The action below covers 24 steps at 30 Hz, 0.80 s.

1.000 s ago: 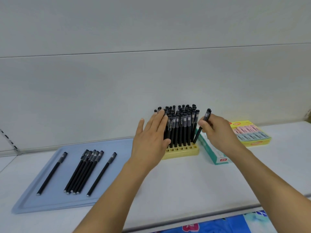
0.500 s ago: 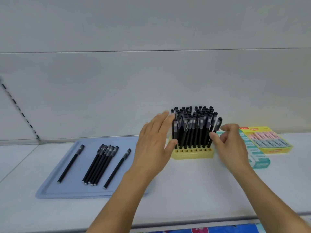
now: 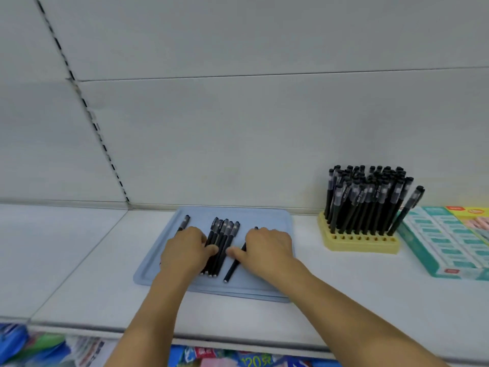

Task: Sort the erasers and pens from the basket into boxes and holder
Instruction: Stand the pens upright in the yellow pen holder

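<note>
A blue tray [image 3: 275,221] lies on the white shelf with black pens on it. My left hand [image 3: 185,251] is over the tray's left part, its thumb against a bunch of several pens [image 3: 225,231]; it partly covers a lone pen [image 3: 184,223]. My right hand [image 3: 267,249] lies over another lone pen [image 3: 232,270], thumb pointing left. Both hands' fingers bend down behind the knuckles and are hidden. A yellow holder [image 3: 362,243] at the right is packed with upright black pens [image 3: 367,200].
A teal eraser box [image 3: 447,245] lies right of the holder, and a yellow eraser box [image 3: 473,211] sits behind it at the frame edge. The shelf's back wall rises just behind the tray. Colourful packaged goods [image 3: 238,360] show below the shelf's front edge.
My right hand left its pen standing in the holder's right end. Both hands moved from the holder to the tray and now lie on the pens. The view swung left.
</note>
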Each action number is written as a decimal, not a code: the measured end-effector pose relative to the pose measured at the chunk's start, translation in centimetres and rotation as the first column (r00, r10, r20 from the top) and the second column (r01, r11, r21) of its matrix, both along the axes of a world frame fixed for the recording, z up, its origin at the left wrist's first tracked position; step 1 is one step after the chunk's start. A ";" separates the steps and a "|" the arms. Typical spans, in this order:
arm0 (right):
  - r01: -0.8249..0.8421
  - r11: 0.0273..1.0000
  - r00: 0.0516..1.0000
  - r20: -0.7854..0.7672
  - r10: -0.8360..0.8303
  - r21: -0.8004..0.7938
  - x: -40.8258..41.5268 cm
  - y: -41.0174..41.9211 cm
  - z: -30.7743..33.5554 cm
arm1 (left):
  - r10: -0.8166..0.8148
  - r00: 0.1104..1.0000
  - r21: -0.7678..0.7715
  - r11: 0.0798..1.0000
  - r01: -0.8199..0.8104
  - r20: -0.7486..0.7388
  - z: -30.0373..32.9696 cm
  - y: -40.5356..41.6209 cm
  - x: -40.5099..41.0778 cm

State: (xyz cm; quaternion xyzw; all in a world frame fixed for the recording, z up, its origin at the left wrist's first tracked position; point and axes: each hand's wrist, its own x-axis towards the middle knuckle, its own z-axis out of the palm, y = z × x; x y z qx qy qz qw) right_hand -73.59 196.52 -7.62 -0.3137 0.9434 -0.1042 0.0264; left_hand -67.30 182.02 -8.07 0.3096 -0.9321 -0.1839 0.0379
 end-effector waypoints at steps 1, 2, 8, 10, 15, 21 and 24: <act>0.016 1.000 1.000 0.011 -0.016 0.011 -0.3 -0.3 -0.1 | -0.007 1.000 0.053 0.999 0.008 -0.005 0.1 -0.1 0.0; 0.034 0.999 0.999 0.031 -0.035 0.019 -0.6 -0.4 0.0 | -0.017 1.000 0.117 0.993 0.017 -0.002 0.2 -0.2 0.0; 0.184 0.977 0.933 0.330 -0.140 -0.104 -2.6 2.2 0.2 | -0.061 0.997 0.374 0.927 0.042 0.039 0.6 -1.6 -0.2; 0.238 0.925 0.923 0.365 -0.120 -0.297 -2.7 4.3 0.4 | -0.062 0.996 0.397 0.917 0.033 0.062 0.5 -1.5 -0.4; 0.304 0.756 0.950 0.123 -0.288 -0.580 -3.5 12.1 1.9 | -0.054 0.996 0.384 0.923 0.023 0.069 0.6 -1.1 -0.8; 0.346 0.730 0.924 0.081 -0.373 -0.589 -5.5 16.2 3.0 | 0.107 0.889 0.417 0.903 0.101 -0.446 1.9 1.4 -1.2; 0.326 0.779 0.933 0.048 -0.357 -0.536 -6.0 15.7 2.2 | 0.111 0.792 0.447 0.868 0.217 -0.600 2.9 3.7 -1.4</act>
